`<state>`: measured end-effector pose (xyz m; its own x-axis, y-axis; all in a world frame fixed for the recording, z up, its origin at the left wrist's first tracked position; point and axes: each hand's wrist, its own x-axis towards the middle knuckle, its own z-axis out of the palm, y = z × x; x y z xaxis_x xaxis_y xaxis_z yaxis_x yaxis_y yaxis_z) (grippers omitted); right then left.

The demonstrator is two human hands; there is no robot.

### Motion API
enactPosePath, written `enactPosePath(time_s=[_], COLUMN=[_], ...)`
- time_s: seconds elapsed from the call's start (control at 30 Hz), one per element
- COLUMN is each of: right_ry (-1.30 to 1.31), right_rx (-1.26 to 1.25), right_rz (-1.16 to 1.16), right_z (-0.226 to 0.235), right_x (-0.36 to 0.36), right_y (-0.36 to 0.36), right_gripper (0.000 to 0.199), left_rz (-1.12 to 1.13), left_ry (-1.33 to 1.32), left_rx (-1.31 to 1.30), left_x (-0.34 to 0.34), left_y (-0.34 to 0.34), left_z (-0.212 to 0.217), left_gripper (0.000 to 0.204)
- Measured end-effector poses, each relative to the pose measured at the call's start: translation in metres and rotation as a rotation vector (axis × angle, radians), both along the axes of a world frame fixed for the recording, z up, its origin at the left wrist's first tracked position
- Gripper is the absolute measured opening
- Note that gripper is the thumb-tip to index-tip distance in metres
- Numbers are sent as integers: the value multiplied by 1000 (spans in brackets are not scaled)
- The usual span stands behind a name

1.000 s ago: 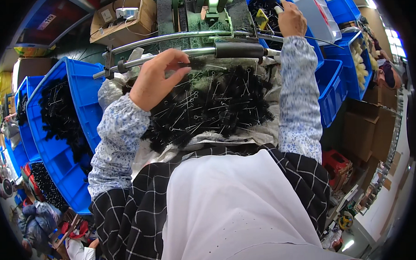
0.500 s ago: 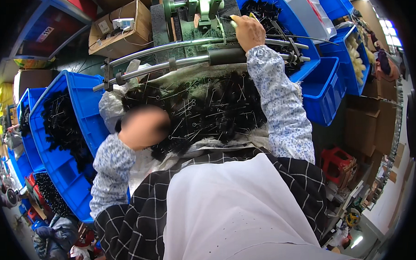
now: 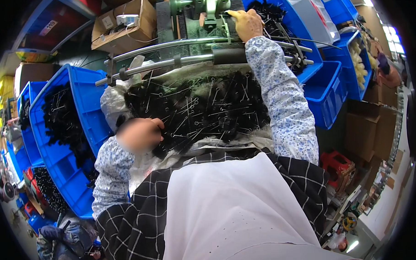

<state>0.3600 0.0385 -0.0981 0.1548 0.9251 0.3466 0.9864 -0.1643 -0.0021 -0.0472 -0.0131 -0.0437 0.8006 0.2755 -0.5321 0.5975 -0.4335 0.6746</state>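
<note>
A heap of small black bristle brushes with wire stems [image 3: 207, 109] lies on a plastic sheet in front of me. My left hand [image 3: 139, 134] rests in the heap's near left edge, fingers curled among the brushes; whether it grips one is unclear. My right hand [image 3: 246, 23] reaches far forward to the green metal machine [image 3: 203, 4], fingers pinched on a thin brush at its jaws. Two metal bars [image 3: 169, 62] cross between the heap and the machine.
Blue plastic bins of black brushes stand at the left [image 3: 61, 130] and behind the machine [image 3: 296, 30]. An empty blue bin [image 3: 328, 91] sits at the right. Cardboard boxes [image 3: 126, 25] stand at the back, with more at the right [image 3: 368, 129].
My left hand dropped from the metal bar down into the brush heap. My right hand moved left from the far blue bin to the green machine.
</note>
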Motion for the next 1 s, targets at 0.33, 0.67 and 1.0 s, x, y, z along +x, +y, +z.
enactPosePath(time_s=[0.33, 0.67, 1.0], right_ry=[105, 45, 39], right_rx=[-40, 0, 41], right_rz=[-192, -122, -133], right_z=[10, 8, 5], right_x=[1, -63, -3], right_y=[-23, 6, -20], right_gripper=[38, 26, 26], left_rz=[73, 176, 392], left_ry=[-79, -172, -490], left_rx=[-1, 2, 130], left_x=[-4, 21, 10], left_y=[-3, 11, 41], left_z=[-11, 35, 63], left_gripper=[21, 17, 14])
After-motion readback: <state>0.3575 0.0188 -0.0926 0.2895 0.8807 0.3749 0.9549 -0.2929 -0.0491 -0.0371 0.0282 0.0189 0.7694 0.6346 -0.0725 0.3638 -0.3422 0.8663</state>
